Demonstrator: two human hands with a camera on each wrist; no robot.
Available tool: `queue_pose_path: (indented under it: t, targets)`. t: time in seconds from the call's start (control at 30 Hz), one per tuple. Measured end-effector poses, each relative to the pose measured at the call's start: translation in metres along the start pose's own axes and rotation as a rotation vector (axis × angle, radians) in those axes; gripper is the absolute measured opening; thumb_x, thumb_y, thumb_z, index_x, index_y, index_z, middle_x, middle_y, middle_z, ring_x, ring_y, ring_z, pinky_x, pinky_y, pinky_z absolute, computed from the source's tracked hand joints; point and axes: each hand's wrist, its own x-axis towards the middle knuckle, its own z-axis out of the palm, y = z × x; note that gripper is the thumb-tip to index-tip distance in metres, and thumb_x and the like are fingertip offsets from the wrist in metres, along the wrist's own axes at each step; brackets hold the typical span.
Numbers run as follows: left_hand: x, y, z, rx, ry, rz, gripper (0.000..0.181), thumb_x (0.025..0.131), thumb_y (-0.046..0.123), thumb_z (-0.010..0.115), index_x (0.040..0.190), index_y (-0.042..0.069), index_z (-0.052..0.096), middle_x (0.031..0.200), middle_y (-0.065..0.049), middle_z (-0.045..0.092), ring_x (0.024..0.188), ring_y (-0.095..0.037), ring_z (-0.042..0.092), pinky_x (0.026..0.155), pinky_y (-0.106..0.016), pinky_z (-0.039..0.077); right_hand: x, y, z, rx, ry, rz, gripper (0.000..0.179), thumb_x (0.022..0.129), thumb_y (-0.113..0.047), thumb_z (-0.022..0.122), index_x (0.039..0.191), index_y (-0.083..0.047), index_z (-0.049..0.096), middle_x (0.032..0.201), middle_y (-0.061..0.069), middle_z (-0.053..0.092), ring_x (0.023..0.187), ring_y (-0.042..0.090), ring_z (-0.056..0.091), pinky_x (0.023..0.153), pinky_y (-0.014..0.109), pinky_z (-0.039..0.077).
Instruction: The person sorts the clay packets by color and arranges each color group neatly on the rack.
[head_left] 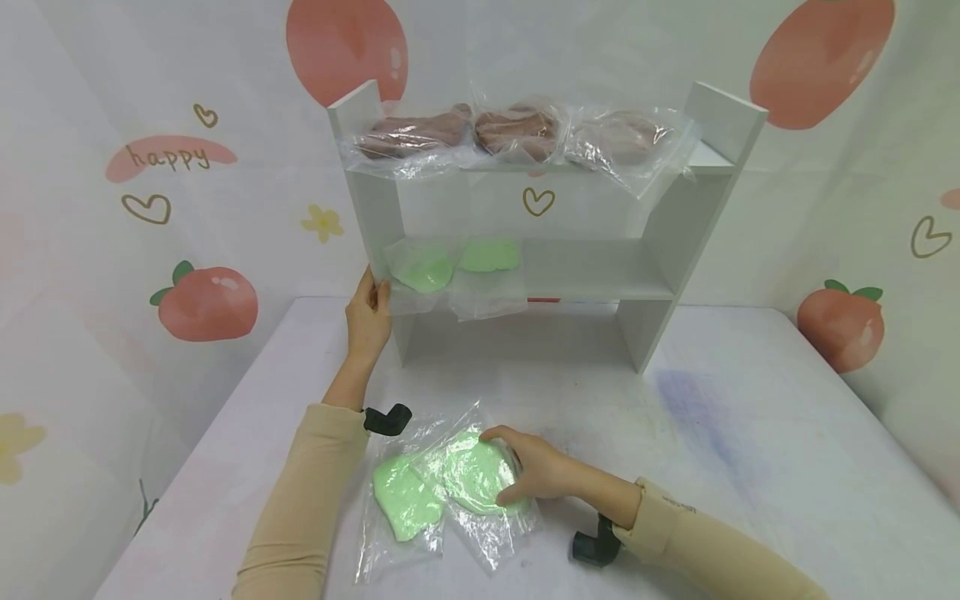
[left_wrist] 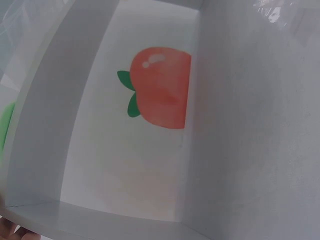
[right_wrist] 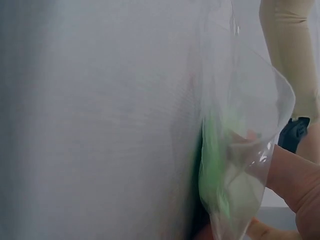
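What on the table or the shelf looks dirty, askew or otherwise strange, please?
A bluish-purple smudge marks the white table, in front of the shelf toward the right; it looks like a stain. On the middle board, two clear bags hang partly over its front edge, which looks untidy.

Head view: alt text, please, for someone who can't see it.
A person's right hand grips a bagged green piece on a white table, beside another; the left hand holds the side of a shelf unit. Three bagged brown pieces lie on its top shelf, two green ones below.
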Motion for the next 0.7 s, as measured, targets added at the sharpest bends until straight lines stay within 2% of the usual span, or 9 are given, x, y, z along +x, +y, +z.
queue_pose_path:
  t: [0.13, 0.2, 0.3, 0.37, 0.43, 0.5, 0.57, 0.7]
  targets:
    - [-0.004, 0.008, 0.000, 0.008, 0.001, 0.002, 0.045, 0.099, 0.003, 0.037, 0.142, -0.004, 0.031, 0.143, -0.027, 0.038, 0.129, -0.041, 0.043, 0.108, -0.044, 0.041, 0.001, 0.004, -0.001, 0.009, 0.003, -0.014, 0.077, 0.068, -0.016, 0.081, 0.135, -0.013, 0.042, 0.140, 0.016, 0.047, 0.125, 0.040, 0.047, 0.101, 0.059, 0.042]
    - [-0.005, 0.010, 0.000, 0.012, 0.000, 0.001, 0.044, 0.099, 0.003, 0.037, 0.142, -0.005, 0.031, 0.143, -0.027, 0.038, 0.129, -0.041, 0.043, 0.108, -0.044, 0.041, 0.002, 0.006, -0.002, 0.019, 0.006, -0.023, 0.076, 0.068, -0.015, 0.081, 0.135, -0.014, 0.043, 0.132, 0.017, 0.053, 0.114, 0.038, 0.053, 0.092, 0.055, 0.048]
    - [-0.003, 0.008, -0.001, 0.010, -0.002, 0.003, 0.045, 0.099, 0.003, 0.038, 0.142, -0.005, 0.031, 0.143, -0.027, 0.038, 0.129, -0.042, 0.043, 0.108, -0.045, 0.041, 0.003, 0.010, -0.003, 0.037, 0.008, -0.045, 0.075, 0.070, -0.015, 0.080, 0.135, -0.016, 0.043, 0.132, 0.016, 0.053, 0.109, 0.037, 0.056, 0.086, 0.050, 0.052]
    - [0.000, 0.002, -0.001, 0.002, -0.002, 0.002, 0.045, 0.099, 0.003, 0.038, 0.143, -0.004, 0.031, 0.143, -0.027, 0.038, 0.129, -0.042, 0.042, 0.108, -0.046, 0.041, 0.003, 0.013, -0.004, 0.065, 0.004, -0.056, 0.074, 0.071, -0.014, 0.079, 0.135, -0.017, 0.044, 0.133, 0.016, 0.052, 0.109, 0.039, 0.056, 0.084, 0.051, 0.053]
    - [0.004, -0.008, 0.000, -0.002, 0.001, 0.004, 0.045, 0.099, 0.004, 0.039, 0.143, -0.002, 0.031, 0.144, -0.026, 0.038, 0.130, -0.041, 0.042, 0.108, -0.045, 0.041, 0.003, 0.016, -0.005, 0.094, -0.003, -0.073, 0.073, 0.071, -0.015, 0.079, 0.135, -0.018, 0.043, 0.141, 0.013, 0.046, 0.117, 0.043, 0.052, 0.090, 0.054, 0.051]
    - [0.008, -0.018, 0.001, -0.003, 0.006, 0.007, 0.046, 0.099, 0.006, 0.040, 0.144, 0.001, 0.032, 0.144, -0.024, 0.039, 0.130, -0.040, 0.043, 0.108, -0.045, 0.041, 0.003, 0.017, -0.005, 0.128, -0.011, -0.086, 0.074, 0.072, -0.015, 0.080, 0.136, -0.018, 0.043, 0.143, 0.012, 0.044, 0.119, 0.045, 0.050, 0.091, 0.053, 0.051]
    - [0.010, -0.028, 0.003, -0.010, 0.016, 0.022, 0.045, 0.100, 0.010, 0.040, 0.144, 0.005, 0.033, 0.144, -0.022, 0.040, 0.129, -0.039, 0.044, 0.108, -0.044, 0.041, 0.002, 0.018, -0.006, 0.158, -0.016, -0.097, 0.074, 0.072, -0.016, 0.080, 0.136, -0.019, 0.043, 0.144, 0.011, 0.043, 0.121, 0.045, 0.049, 0.091, 0.050, 0.053]
    - [0.010, -0.032, 0.004, -0.026, 0.033, 0.067, 0.045, 0.100, 0.018, 0.041, 0.144, 0.010, 0.035, 0.142, -0.023, 0.042, 0.128, -0.040, 0.045, 0.106, -0.041, 0.043, 0.001, 0.017, -0.011, 0.198, -0.013, -0.096, 0.074, 0.073, -0.016, 0.079, 0.137, -0.020, 0.043, 0.145, 0.012, 0.041, 0.119, 0.042, 0.051, 0.086, 0.039, 0.056]
